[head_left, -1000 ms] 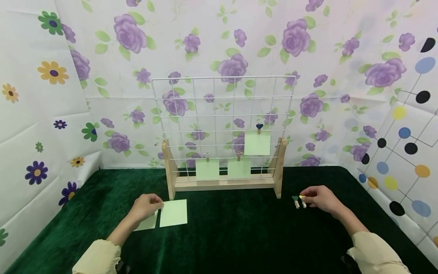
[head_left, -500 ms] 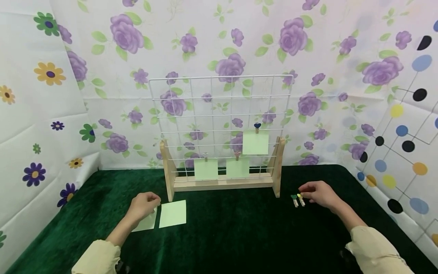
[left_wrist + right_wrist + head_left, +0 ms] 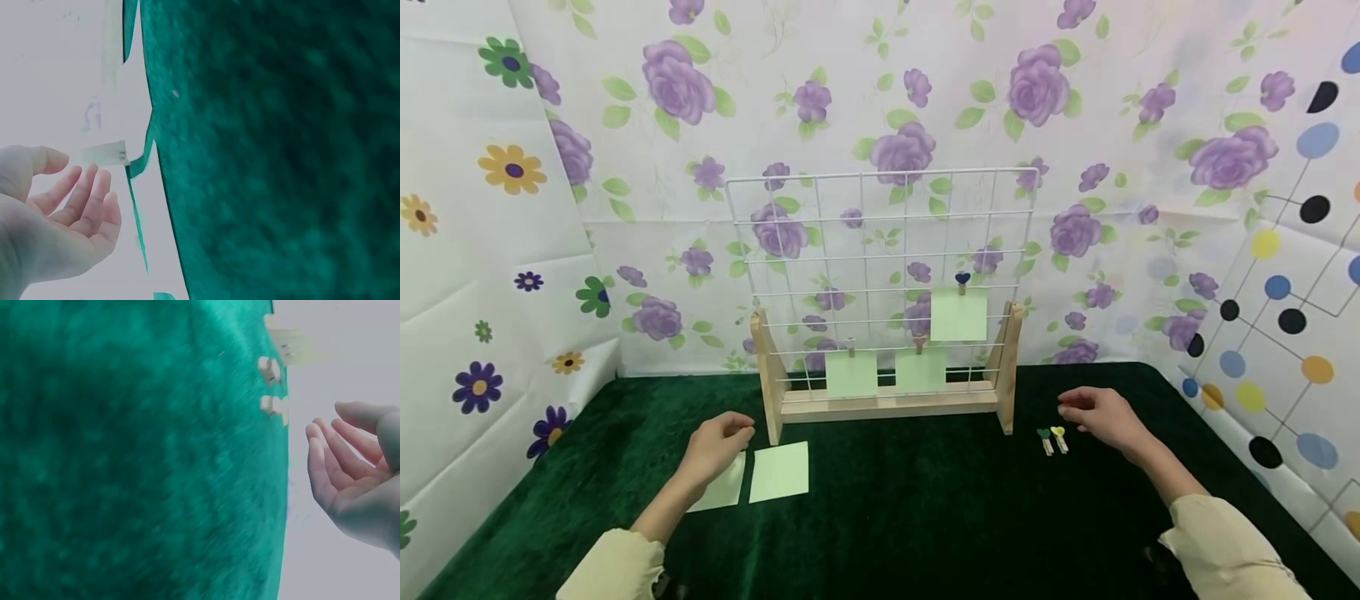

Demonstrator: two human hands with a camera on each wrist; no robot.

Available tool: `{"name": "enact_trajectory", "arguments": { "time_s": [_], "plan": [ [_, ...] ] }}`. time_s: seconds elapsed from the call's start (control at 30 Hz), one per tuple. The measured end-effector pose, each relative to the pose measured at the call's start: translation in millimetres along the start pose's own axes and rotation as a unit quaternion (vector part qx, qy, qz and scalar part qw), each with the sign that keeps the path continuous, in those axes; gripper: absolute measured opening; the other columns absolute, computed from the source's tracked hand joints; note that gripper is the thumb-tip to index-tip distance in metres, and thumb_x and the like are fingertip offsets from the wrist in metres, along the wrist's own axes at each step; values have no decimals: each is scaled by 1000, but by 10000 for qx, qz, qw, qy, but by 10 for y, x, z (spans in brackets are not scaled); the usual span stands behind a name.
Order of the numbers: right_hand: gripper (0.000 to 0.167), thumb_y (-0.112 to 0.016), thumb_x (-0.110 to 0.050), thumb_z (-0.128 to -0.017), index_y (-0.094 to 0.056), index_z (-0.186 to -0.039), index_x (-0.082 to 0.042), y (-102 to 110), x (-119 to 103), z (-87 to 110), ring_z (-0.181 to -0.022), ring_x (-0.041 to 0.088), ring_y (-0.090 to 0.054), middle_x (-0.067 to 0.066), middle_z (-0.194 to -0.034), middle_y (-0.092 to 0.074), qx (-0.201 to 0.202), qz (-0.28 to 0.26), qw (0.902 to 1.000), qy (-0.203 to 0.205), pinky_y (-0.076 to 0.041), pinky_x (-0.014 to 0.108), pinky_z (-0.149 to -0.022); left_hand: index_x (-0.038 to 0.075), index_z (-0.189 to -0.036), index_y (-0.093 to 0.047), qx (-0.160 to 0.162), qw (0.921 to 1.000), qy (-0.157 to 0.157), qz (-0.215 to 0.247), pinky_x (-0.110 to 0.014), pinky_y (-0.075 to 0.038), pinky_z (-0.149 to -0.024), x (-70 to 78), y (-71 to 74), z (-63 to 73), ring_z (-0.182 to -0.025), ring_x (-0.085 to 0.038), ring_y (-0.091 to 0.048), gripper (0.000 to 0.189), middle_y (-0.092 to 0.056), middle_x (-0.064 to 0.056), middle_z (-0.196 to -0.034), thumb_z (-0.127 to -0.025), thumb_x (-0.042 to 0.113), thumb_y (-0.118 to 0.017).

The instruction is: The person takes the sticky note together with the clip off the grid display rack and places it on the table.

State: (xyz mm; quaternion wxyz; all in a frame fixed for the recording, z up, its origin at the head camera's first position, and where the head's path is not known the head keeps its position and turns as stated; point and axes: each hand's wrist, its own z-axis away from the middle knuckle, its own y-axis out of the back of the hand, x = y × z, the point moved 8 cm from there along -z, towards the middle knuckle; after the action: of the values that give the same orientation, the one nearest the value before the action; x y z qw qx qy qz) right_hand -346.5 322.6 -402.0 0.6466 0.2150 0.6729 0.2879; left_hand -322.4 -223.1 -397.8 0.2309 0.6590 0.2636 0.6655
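Observation:
My left hand [image 3: 711, 446] hovers over a pale green paper square [image 3: 721, 487], partly covering it. A second paper square [image 3: 780, 472] lies just to its right. In the left wrist view the thumb and loosely bent fingers [image 3: 94, 206] stand apart, holding nothing. My right hand [image 3: 1105, 419] is just above and right of two small wooden clothespins, one with a green top [image 3: 1047, 442], one with a yellow heart [image 3: 1060, 439]. They lie side by side on the cloth. In the right wrist view its relaxed fingers [image 3: 319, 465] hold nothing either.
A white wire grid [image 3: 883, 254] stands in a wooden base [image 3: 891, 406] at the back. Three paper squares hang on it: one lower left [image 3: 851, 375], one lower middle [image 3: 921, 372], one higher right [image 3: 959, 317]. Dark green cloth [image 3: 917, 500] covers the table; patterned sheets surround it.
My right hand has lifted off the yellow-heart clothespin and moved slightly up and right. The left hand stays over the left paper, a little higher. The camera view shifts slightly.

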Motion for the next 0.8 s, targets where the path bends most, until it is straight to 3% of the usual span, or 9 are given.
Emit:
{"name": "enact_trajectory", "arguments": {
  "time_s": [0.3, 0.57, 0.8],
  "plan": [
    [41, -56, -24, -100, -54, -128, 6, 79, -410, -14, -107, 38, -58, 24, -121, -60, 306, -92, 9988, 373, -53, 45, -82, -3, -121, -59, 158, 9993, -254, 243, -52, -48, -85, 336, -61, 42, -107, -35, -56, 30, -62, -19, -114, -100, 17, -53],
    [39, -54, -26, -101, -57, -127, 4, 120, -828, -55, -104, 33, -60, 23, -123, -60, 681, -352, 9934, 848, -53, 26, -76, -1, -119, -62, 361, 9946, -762, 611, -48, -47, -87, 699, -142, 34, -105, -30, -57, 27, -63, -15, -114, -99, 16, -55],
    [44, -49, -27, -103, -52, -131, 7, 155, -1038, -95, -107, 35, -60, 25, -124, -59, 774, -805, 9889, 975, -53, 25, -78, -1, -115, -63, 294, 9865, -1205, 1068, -47, -47, -88, 1075, -266, 13, -102, -28, -59, 23, -65, -14, -111, -98, 14, -56]
  ]
}}
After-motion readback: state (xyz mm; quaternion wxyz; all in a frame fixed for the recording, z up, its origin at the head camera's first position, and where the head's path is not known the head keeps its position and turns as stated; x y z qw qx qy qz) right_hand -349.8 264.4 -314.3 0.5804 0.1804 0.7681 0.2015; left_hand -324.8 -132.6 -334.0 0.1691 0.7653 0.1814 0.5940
